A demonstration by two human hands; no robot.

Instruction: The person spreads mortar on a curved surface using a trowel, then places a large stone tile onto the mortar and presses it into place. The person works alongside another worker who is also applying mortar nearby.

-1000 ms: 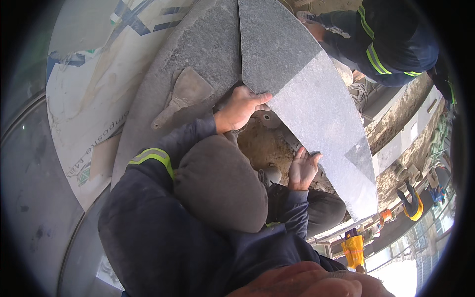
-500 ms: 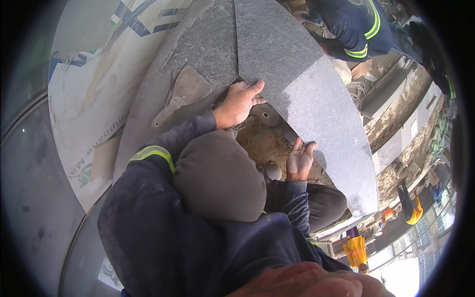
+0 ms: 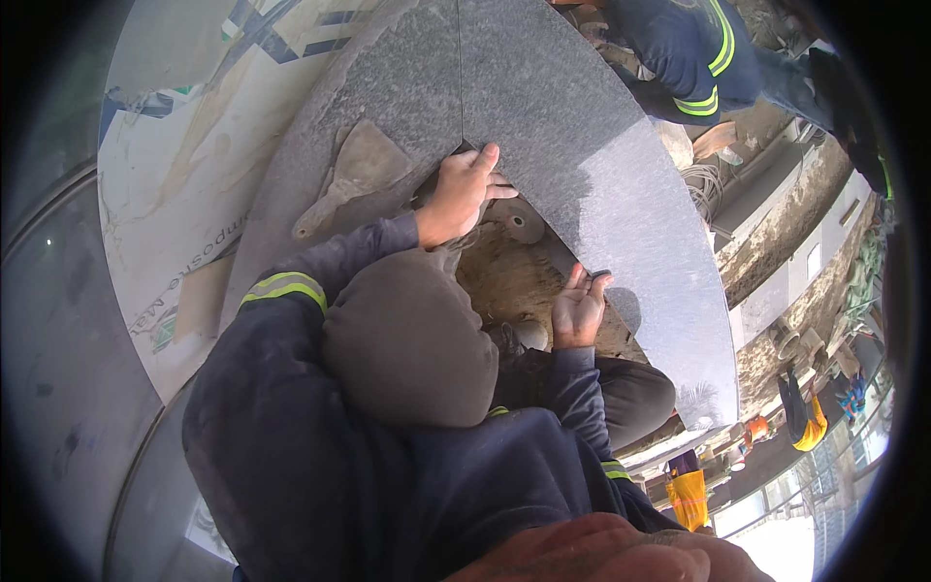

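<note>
Two grey stone slabs lie side by side in front of me, meeting at a thin seam. My left hand (image 3: 456,197) grips the near edge of the right slab (image 3: 543,107) close to the seam, thumb up by the corner. Farther right along that edge, my right hand (image 3: 579,315) is palm up, its fingers curled at the slab's rim; the fingertips are partly hidden. On the left slab (image 3: 291,184) rests a dusty broad-bladed scraper (image 3: 367,163), beside my left wrist. Below the right slab's edge a sandy hollow (image 3: 499,276) shows, with a round disc (image 3: 524,225) in it.
A person in a dark jacket with reflective bands (image 3: 679,58) is at the far right, beyond the slab. A coil of cable (image 3: 703,184) and rubble lie past the right edge. White printed sheeting (image 3: 184,175) borders the left slab. My knee (image 3: 412,339) is close to my left hand.
The seam between the slabs has narrowed as the right slab shifted left. Both hands have moved slightly left with its edge, still gripping. The scraper stays on the left slab.
</note>
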